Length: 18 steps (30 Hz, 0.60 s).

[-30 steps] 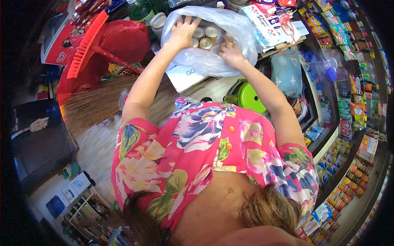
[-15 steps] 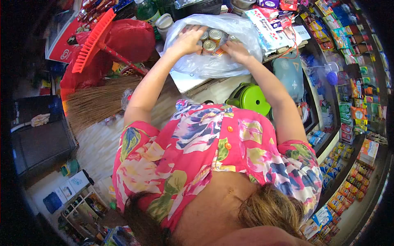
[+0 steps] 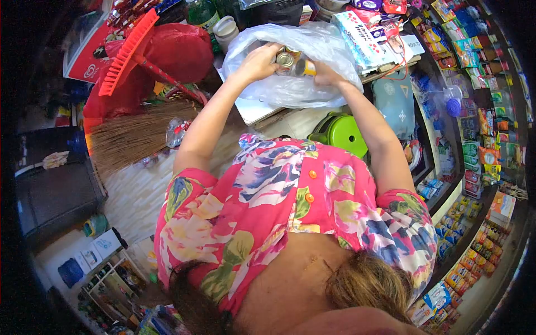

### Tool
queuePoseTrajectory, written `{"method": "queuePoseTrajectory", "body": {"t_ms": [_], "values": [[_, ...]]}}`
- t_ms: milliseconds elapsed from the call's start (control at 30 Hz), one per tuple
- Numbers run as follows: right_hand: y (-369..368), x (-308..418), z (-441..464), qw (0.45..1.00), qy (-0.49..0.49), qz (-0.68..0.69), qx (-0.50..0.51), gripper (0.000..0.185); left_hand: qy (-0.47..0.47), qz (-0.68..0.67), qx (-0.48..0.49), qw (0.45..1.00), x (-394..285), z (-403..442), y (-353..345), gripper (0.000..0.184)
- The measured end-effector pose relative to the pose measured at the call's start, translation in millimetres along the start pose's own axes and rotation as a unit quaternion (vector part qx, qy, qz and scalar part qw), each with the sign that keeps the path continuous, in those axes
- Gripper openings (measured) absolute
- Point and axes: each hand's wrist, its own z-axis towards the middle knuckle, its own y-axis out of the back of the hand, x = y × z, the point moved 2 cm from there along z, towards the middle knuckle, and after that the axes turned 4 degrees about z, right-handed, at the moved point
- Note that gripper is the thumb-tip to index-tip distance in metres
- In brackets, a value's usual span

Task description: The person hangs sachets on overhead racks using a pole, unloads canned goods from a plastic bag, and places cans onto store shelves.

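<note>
A translucent white plastic bag (image 3: 279, 92) lies open at the top centre, with cans in its mouth. My left hand (image 3: 260, 61) reaches in from the left, its fingers curled against an upright can (image 3: 285, 60) with a metal lid. On the right side of the opening my right hand (image 3: 328, 75) is closed on a yellow-labelled can (image 3: 305, 68), which is tilted on its side. The fingertips of my right hand are partly hidden behind that can and the plastic. Other cans deeper in the bag are mostly hidden.
A green round stool (image 3: 347, 135) stands below the bag. At the left are a red brush (image 3: 127, 53) and a straw broom (image 3: 131, 137). White containers (image 3: 225, 29) stand behind the bag's left side, and a blue-white packet (image 3: 363, 39) lies at its right. Shelves of packets line the right.
My fingers have closed around cans in the bag. The yellow-labelled can is now tilted at my right hand, and fewer can lids show. The view has shifted slightly.
</note>
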Motion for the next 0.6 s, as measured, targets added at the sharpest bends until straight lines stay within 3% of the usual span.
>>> {"method": "queuePoseTrajectory", "body": {"t_ms": [33, 67, 133, 167, 267, 400, 433, 533, 567, 600], "values": [[8, -6, 5, 0.972, -0.161, -0.167, 0.045, 0.051, -0.003, -0.03, 0.003, 1.0, -4, 1, 1, 0.059], [13, -15, 6, 0.977, -0.187, -0.079, 0.061, 0.049, -0.007, -0.061, 0.006, 0.998, -7, 1, 0, 0.057], [24, -16, 6, 0.963, -0.232, 0.097, 0.091, 0.046, 0.073, -0.119, 0.042, 0.989, -11, 4, -9, 0.054], [33, -16, 0, 0.954, -0.221, 0.181, 0.096, 0.041, 0.113, -0.148, 0.059, 0.981, -12, 5, -16, 0.053], [28, -6, -3, 0.886, -0.184, 0.419, 0.072, 0.04, 0.096, -0.271, 0.052, 0.956, -2, 15, -50, 0.052], [30, 32, -4, 0.806, -0.155, 0.565, 0.081, 0.047, 0.147, -0.426, 0.085, 0.889, -30, 18, -42, 0.059], [31, 41, 0, 0.796, -0.125, 0.582, 0.11, 0.044, 0.175, -0.464, 0.11, 0.861, -37, 19, -39, 0.058], [32, 66, 12, 0.778, -0.169, 0.596, 0.107, 0.037, 0.165, -0.693, 0.032, 0.701, -35, 17, -48, 0.056], [34, 74, 14, 0.824, -0.2, 0.519, 0.109, 0.048, 0.182, -0.715, 0.007, 0.675, -36, 14, -44, 0.052], [40, 82, 19, 0.88, -0.208, 0.408, 0.129, 0.053, 0.19, -0.704, -0.004, 0.684, -31, 13, -44, 0.05]]}}
